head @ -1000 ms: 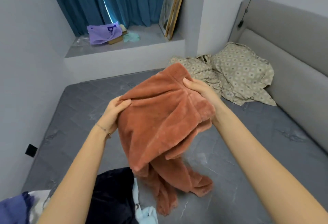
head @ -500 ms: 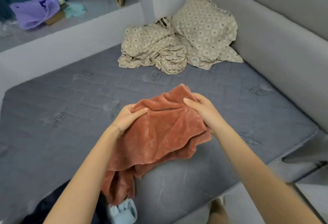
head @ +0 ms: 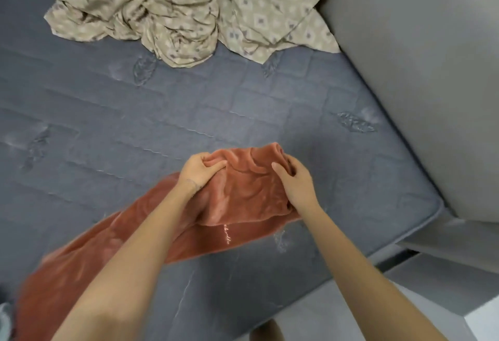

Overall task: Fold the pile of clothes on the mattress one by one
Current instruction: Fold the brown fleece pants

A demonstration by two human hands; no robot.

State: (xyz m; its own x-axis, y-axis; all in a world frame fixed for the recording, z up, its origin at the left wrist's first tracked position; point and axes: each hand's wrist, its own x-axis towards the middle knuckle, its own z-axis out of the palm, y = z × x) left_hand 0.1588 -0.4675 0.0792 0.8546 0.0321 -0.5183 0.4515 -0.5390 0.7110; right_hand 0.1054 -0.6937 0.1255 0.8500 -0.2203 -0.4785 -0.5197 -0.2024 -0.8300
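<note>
While both hands held its upper edge, the rust-coloured fleece garment (head: 243,194) sat low over the near right part of the grey quilted mattress (head: 162,113), its top bunched into soft folds between them. The left hand (head: 198,170) had its grip clamped on the left end of that edge, fingers curled over a gathered ridge of fleece and thumb pressed against the near face. The right hand (head: 297,184) had its grip closed on the right end, thumb lying along the front of the cloth and fingers tucked behind it out of sight. Below the hands the fabric hung in a doubled flap, and a short line of pale embroidery (head: 226,234) showed on the layer underneath. The rest of the garment trailed away to the left under the left forearm, lying across the mattress towards the lower left corner of the view, where it was blurred. Well apart from it, at the far side of the mattress, a crumpled heap of beige patterned bedding (head: 189,8) lay against the grey padded headboard (head: 418,70), which ran along the right side. Pale floor (head: 432,300) showed beyond the near right corner of the mattress.
</note>
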